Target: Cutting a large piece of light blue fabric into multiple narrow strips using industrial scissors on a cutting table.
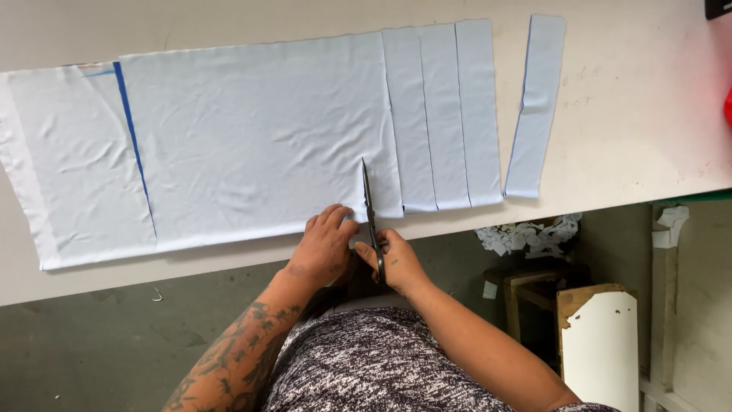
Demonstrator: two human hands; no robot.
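Note:
A long sheet of pale blue fabric [252,130] lies flat on a white table [640,130], with a dark blue line [131,130] drawn across its left part. My right hand [396,259] grips black scissors [369,202] at the table's near edge; the blades point away from me into the cloth. My left hand [324,244] presses flat on the fabric's near edge, just left of the blades. To the right of the scissors lie three cut strips [442,114] side by side, and a fourth strip [537,99] lies apart farther right.
Under the table's right side stand a wooden stool [526,286], a torn white board [602,343] and a heap of white scraps [530,233]. The floor is grey concrete. A red thing [728,107] and a black thing [718,8] show at the right edge.

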